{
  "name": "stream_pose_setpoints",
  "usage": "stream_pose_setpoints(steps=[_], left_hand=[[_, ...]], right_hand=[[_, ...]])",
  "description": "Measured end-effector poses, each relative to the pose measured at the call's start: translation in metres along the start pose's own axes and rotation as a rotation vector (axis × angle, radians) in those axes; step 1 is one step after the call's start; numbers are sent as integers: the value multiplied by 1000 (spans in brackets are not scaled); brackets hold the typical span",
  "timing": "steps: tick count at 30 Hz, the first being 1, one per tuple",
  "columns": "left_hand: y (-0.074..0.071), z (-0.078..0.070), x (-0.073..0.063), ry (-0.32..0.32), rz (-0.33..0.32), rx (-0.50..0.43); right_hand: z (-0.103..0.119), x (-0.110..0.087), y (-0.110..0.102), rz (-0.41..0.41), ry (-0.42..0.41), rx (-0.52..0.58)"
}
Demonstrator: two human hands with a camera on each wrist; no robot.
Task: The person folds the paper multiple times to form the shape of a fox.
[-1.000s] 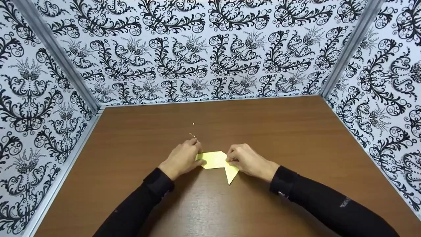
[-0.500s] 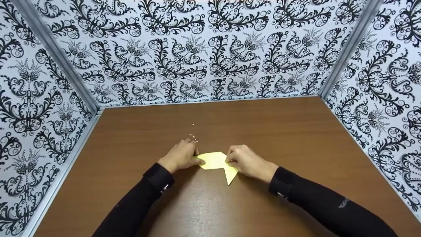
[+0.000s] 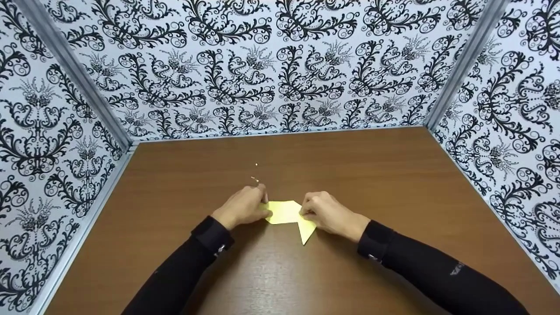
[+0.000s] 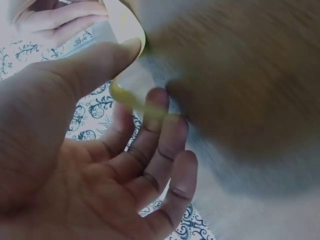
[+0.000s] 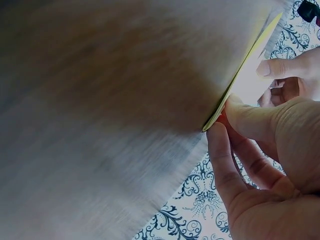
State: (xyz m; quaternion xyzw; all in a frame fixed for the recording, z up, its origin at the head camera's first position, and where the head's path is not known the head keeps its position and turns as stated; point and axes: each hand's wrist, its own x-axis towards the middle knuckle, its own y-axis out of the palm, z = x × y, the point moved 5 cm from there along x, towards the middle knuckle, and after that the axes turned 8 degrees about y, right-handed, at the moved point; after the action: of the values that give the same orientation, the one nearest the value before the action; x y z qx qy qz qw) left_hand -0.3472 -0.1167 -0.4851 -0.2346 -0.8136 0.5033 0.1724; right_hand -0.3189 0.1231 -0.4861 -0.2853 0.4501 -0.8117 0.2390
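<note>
A folded piece of yellow paper lies on the brown table between both hands, with a pointed flap towards the near side at its right end. The left hand holds the left end. In the left wrist view, its thumb presses the paper, which bends up in a curve, and the fingertips touch the curled end. The right hand pinches the right end, thumb against index finger, where the flap starts. From the right wrist, the paper's folded layers show edge-on; the pinching fingertips cover part of the fold.
Several tiny pale bits lie on the table just beyond the left hand. Patterned black-and-white walls with grey metal corner posts enclose the table at the back and both sides.
The left fingers have shifted slightly left, then back right over the paper's left end, hiding some of the pale bits. The right hand and the pointed flap stay nearly in place.
</note>
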Motion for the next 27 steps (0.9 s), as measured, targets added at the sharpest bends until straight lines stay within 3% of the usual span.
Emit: stream_pose_setpoints(steps=[8, 14, 21, 27], left_hand=[[-6, -7, -5, 45, -182, 56], [-6, -23, -12, 164, -298, 158], [-2, -37, -20, 200, -332, 254], [4, -47, -27, 267, -368, 314]], right_hand=[[0, 1, -2, -3, -7, 2], [0, 1, -2, -3, 2, -2], [1, 3, -1, -6, 5, -8], [-1, 1, 0, 8, 7, -8]])
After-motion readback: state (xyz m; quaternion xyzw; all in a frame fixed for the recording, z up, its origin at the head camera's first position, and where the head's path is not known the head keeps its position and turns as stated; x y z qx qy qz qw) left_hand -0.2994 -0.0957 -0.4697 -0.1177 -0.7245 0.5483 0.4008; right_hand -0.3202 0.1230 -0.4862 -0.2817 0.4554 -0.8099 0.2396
